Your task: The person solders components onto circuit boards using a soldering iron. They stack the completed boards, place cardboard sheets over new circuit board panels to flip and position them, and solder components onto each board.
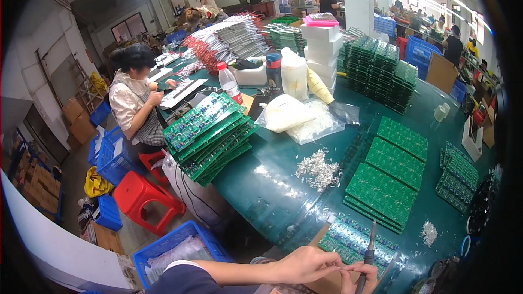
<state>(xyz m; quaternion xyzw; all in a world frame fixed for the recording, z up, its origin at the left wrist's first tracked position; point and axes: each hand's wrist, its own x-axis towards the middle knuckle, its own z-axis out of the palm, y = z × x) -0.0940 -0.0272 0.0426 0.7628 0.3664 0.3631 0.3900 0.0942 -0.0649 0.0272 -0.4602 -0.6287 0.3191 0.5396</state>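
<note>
In my right hand (360,276) is a soldering iron (370,256), its dark handle between the fingers and its metal tip pointing up and away. My left hand (306,264) is closed in a pinch, its fingertips meeting those of the right; whatever lies between them is too small to make out. Just beyond both hands lies a green circuit board (348,235) with parts mounted on it, on brown cardboard (322,283). A stack of bare green boards (381,193) sits farther off. White small parts form a loose pile (320,171) on the green table (261,196).
Populated boards are piled at the left table edge (204,136) and the far right (381,65). Clear bags of white parts (310,120) and a bottle (229,83) stand mid-table. A co-worker (136,95) sits at left. A red stool (144,198) and blue crate (180,250) flank the table.
</note>
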